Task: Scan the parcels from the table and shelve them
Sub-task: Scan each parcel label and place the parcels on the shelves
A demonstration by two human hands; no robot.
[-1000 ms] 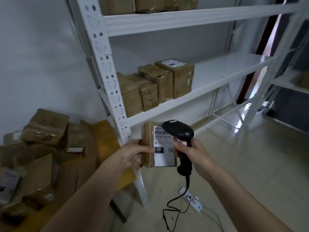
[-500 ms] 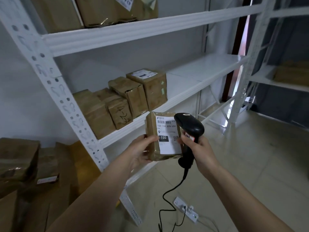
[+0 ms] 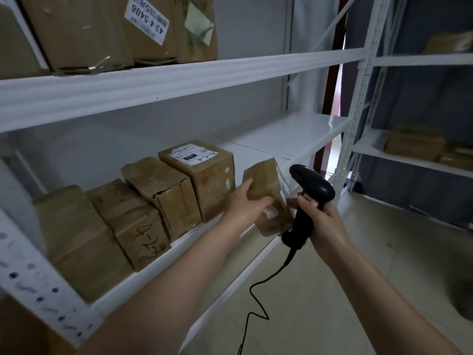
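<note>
**A:** Head view has you right at the rack. Your left hand [image 3: 247, 204] is wrapped over the top of the parcel [image 3: 268, 198], thumb on its near face, and the parcel is tilted at the front edge of the middle shelf [image 3: 289, 135], just right of the row already standing there. It looks not yet set down.

**B:** And the other hand?

**A:** Your right hand [image 3: 321, 219] is clamped round the grip of the black scanner [image 3: 311, 190], head up, its cable [image 3: 258, 301] trailing down toward the floor. One fingertip reaches toward the parcel's label side.

**B:** So how far along are you?

**A:** Four brown parcels stand in that row: the labelled box [image 3: 202, 175] at the right end, then the torn-flap box [image 3: 163, 190], the box with handwriting [image 3: 130, 226] and the leftmost box [image 3: 76, 242]. More sit on the upper shelf [image 3: 179, 80], including the large carton [image 3: 102, 29]. I'd judge this one is at the shelving step; whether it was scanned, I can't tell from this view. The worktop is out of view, so what is left is unknown.

**B:** Anything in your way?

**A:** Bare shelf lies to the right of the row. Mind the cable and the white upright [image 3: 358, 103] at the far right.
</note>
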